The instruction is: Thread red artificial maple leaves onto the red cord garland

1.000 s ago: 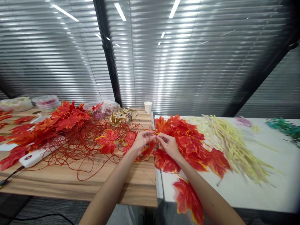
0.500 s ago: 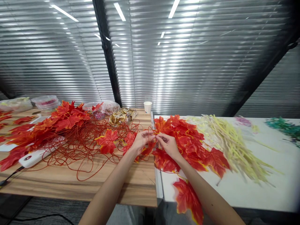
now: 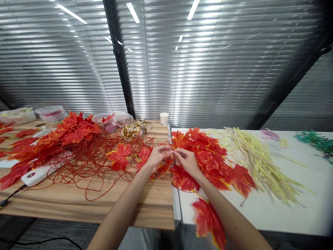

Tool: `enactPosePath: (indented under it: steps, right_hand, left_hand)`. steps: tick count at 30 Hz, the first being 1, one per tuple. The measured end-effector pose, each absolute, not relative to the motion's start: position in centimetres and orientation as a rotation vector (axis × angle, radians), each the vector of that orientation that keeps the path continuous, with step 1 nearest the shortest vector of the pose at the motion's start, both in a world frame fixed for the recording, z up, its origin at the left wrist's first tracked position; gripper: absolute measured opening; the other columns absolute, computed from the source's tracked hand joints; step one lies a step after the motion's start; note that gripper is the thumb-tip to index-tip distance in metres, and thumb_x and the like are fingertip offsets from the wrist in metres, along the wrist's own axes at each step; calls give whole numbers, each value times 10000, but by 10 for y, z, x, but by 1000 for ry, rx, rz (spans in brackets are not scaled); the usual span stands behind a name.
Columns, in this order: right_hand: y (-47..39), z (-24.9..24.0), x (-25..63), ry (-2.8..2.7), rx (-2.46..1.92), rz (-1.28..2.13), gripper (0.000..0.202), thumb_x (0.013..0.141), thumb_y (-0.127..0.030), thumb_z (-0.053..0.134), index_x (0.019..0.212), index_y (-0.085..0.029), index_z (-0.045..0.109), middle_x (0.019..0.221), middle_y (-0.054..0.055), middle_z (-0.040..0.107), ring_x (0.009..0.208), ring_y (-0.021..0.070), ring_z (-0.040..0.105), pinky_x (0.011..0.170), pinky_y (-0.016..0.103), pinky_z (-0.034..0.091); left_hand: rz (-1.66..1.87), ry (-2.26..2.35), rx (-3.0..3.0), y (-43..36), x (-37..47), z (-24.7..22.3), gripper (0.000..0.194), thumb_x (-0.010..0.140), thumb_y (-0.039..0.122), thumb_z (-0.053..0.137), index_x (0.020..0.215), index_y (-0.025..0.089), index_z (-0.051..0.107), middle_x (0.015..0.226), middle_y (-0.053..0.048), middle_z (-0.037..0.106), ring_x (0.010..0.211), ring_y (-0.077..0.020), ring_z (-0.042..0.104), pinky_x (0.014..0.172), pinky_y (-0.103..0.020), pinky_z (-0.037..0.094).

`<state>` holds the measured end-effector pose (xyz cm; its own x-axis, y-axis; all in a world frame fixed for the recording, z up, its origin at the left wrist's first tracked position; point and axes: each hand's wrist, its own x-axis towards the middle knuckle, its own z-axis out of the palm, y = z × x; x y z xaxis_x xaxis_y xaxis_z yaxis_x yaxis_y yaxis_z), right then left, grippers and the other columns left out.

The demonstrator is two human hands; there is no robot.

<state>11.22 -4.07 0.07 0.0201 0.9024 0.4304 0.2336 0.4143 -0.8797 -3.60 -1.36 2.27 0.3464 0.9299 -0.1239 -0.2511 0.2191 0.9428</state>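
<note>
My left hand and my right hand meet fingertip to fingertip over the seam between the two tables. Both pinch thin red cord, part of the tangled red cord spread to the left. Just where the fingertips touch, the detail is too small to make out. Red artificial maple leaves lie piled beside and beneath my right hand. Left of my left hand rest single leaves, one a red maple leaf with yellow edges. Another maple leaf hangs over the front edge under my right forearm.
A white power strip and a heap of leaves lie on the wooden table. Gold wrappers and a paper cup stand behind. Pale yellow strips and green foliage lie on the white table.
</note>
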Motion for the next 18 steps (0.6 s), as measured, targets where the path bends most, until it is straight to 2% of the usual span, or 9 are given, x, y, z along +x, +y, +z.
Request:
enactPosePath:
  steps: [6, 18]
  right_hand:
    - [-40, -1, 112, -1501, -1050, 698, 254, 775, -378, 537, 799, -156, 656, 696, 47, 645, 548, 145, 564, 528, 248, 460]
    - [-41, 1, 112, -1493, -1052, 746, 246, 783, -377, 527, 805, -158, 637, 624, 22, 608, 467, 120, 519, 460, 230, 434]
  left_hand:
    - [953, 847, 1014, -13, -36, 21, 460, 503, 262, 795, 896, 119, 606, 722, -47, 648, 627, -118, 602, 585, -222, 456]
    - [953, 820, 985, -10, -36, 17, 419, 515, 242, 793, 871, 127, 605, 741, -45, 651, 624, -107, 606, 578, -201, 458]
